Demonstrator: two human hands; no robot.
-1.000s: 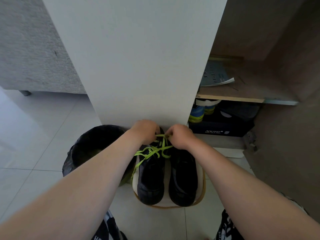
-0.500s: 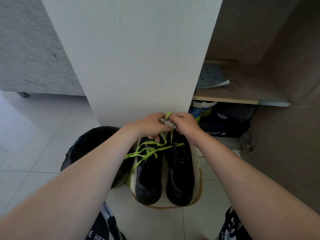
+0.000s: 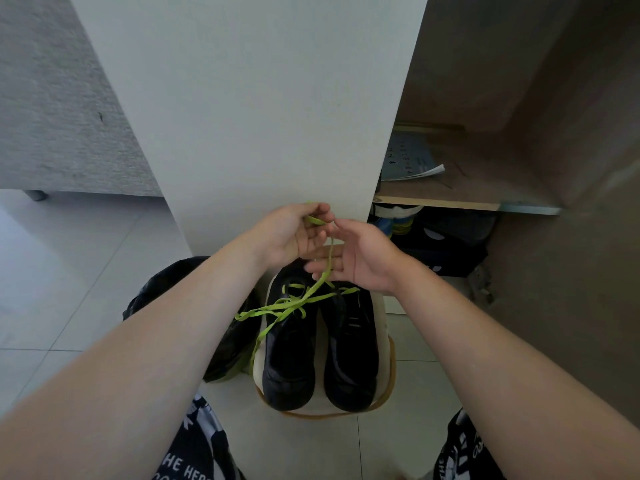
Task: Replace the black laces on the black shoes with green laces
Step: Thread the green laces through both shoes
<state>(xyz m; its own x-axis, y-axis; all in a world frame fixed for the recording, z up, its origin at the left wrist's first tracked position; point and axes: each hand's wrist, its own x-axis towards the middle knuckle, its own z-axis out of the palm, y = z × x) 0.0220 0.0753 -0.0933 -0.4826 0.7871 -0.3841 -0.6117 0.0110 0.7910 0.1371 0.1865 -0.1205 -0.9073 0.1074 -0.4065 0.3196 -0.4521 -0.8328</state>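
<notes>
Two black shoes stand side by side on a white round stool (image 3: pixel 382 327), toes toward me. The left shoe (image 3: pixel 289 355) carries a green lace (image 3: pixel 294 304) threaded through its upper eyelets, with loose ends trailing off to the left. The right shoe (image 3: pixel 353 351) shows no green lace in its eyelets. My left hand (image 3: pixel 294 233) pinches one end of the green lace, raised above the shoes, and the strand runs taut down to the left shoe. My right hand (image 3: pixel 356 258) is held beside it, fingers spread, with the strand passing in front of its fingers.
A black bin with a bag liner (image 3: pixel 194 317) stands left of the stool. A white cabinet door (image 3: pixel 249 109) rises right behind the shoes. To the right, open shelves (image 3: pixel 436 202) hold papers, shoe boxes and other shoes. Tiled floor lies all around.
Both hands rose from the left shoe's collar. The left hand drew the lace end upward; the right hand let go and opened its fingers.
</notes>
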